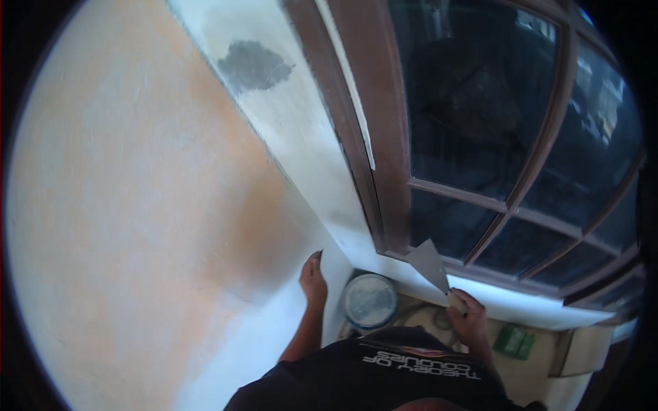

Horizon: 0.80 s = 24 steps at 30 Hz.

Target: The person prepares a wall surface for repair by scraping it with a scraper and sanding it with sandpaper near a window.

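Observation:
My right hand is wrapped round the pale handle of a putty knife. Its broad triangular metal blade points up and away, in front of the lower corner of the brown window frame. My left hand is raised close to the patchy orange-and-white wall, with its fingers pressed together. A small dark bit shows at those fingertips, too small to name. Whether that hand touches the wall cannot be made out.
A round tub with a whitish top stands in the corner between the wall and the window. Behind my right arm lie a green object and a brown board or box. The window has brown bars; a grey patch marks the white strip beside it.

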Each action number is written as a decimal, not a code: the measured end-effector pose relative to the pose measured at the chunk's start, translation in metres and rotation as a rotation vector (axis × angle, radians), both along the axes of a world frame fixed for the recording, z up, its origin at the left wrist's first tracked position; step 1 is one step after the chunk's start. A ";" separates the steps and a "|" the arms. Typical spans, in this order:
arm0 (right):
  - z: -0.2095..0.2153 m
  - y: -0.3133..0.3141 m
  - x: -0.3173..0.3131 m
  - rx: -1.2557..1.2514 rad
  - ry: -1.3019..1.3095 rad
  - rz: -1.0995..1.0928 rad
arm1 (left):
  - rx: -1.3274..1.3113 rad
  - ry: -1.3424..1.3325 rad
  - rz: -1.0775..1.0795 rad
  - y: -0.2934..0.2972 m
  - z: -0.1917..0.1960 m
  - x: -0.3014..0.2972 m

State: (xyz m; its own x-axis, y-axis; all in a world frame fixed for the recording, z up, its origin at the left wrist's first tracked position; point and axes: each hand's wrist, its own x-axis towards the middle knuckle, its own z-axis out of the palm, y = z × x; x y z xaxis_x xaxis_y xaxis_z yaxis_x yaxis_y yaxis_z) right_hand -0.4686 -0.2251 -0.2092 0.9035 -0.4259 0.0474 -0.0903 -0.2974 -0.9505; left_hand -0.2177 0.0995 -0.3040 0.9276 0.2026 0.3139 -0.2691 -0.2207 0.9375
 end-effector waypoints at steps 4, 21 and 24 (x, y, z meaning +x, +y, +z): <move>-0.022 -0.025 0.011 0.027 0.002 0.185 | 0.098 0.192 0.208 0.003 0.026 -0.042; 0.039 0.070 0.066 0.182 0.109 0.360 | -0.371 0.428 -0.167 0.022 0.087 -0.030; 0.032 0.074 0.064 0.111 -0.015 0.280 | -0.441 0.361 -0.281 0.019 0.076 -0.011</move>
